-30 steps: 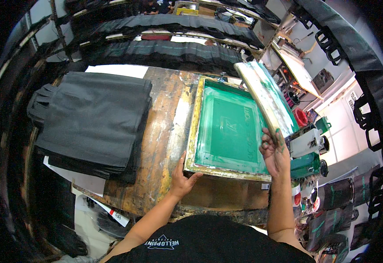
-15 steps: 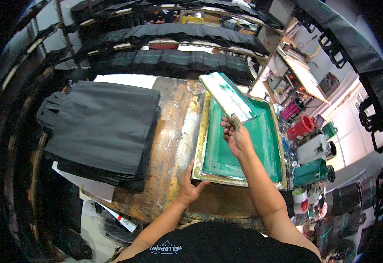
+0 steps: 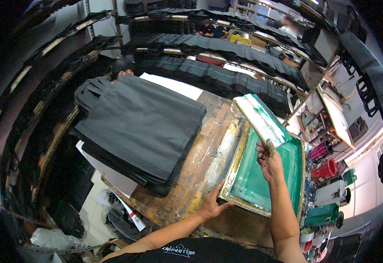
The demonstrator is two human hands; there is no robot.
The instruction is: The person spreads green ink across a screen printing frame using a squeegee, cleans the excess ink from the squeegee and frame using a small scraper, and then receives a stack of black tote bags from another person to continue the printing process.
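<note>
"Starting at the squeegee (image 3: 261,122), where do we have it?"

"Right of centre in the frame, slanting toward the upper left, its broad white face smeared with green. Our right hand (image 3: 269,164) is closed around its lower end, green stains on the fingers."

"And beneath it?"

"We see the printing screen (image 3: 249,176) at the lower right, its mesh coated green inside a yellowed, paint-marked border (image 3: 244,207). The squeegee overlaps the screen's upper part in our view; whether the two touch, we cannot tell."

"What about our left hand (image 3: 211,206)?"

"It lies at the border's near left corner, the thumb spread wide from the fingers. How hard it presses, we cannot tell."

"Then the table?"

"We have a worn wooden table (image 3: 200,168) running through the middle, streaked with old paint. Left of centre lies a thick stack of black fabric (image 3: 143,127), with a white sheet (image 3: 174,85) showing past its far edge."

"Anything further out?"

"Along the right side we find a red container (image 3: 324,169), a whitish container (image 3: 328,194) and a green container (image 3: 321,215), one below another. Across the top, racks hold rows of black fabric (image 3: 200,44), and at the upper right we glimpse a person (image 3: 291,27), blurred."
</note>
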